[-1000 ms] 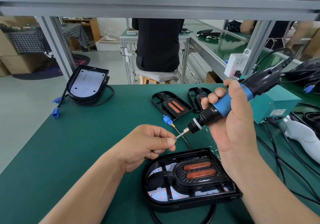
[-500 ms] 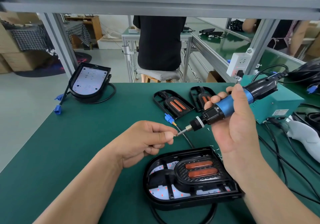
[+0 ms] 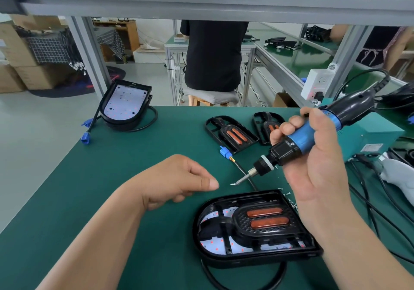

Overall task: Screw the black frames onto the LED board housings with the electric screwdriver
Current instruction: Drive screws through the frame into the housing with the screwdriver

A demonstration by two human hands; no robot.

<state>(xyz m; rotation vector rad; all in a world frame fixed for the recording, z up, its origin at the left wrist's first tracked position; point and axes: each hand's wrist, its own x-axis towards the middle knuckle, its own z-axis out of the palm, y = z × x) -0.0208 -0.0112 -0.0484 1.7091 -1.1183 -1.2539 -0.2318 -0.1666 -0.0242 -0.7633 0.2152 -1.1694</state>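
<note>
Head view. Could lose the screw point(image 3: 233, 184) perched at the bit tip if jolted, or skid across the black frame point(image 3: 240, 229) if driven at this slant. Gripped whole-fisted in the right hand point(image 3: 313, 177), above the far edge of the LED board housing point(image 3: 235, 259): the electric screwdriver point(image 3: 298, 141), bit aimed leftward and down. Just beyond that housing's far left corner, loosely curled with nothing visible inside: the left hand point(image 3: 179, 182). Seated in the housing, below and near both hands: the frame.

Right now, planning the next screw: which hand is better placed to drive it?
Right. The right hand grips the electric screwdriver, bit angled down toward the near LED board housing; the left hand is loosely curled, holding nothing visible.
</note>
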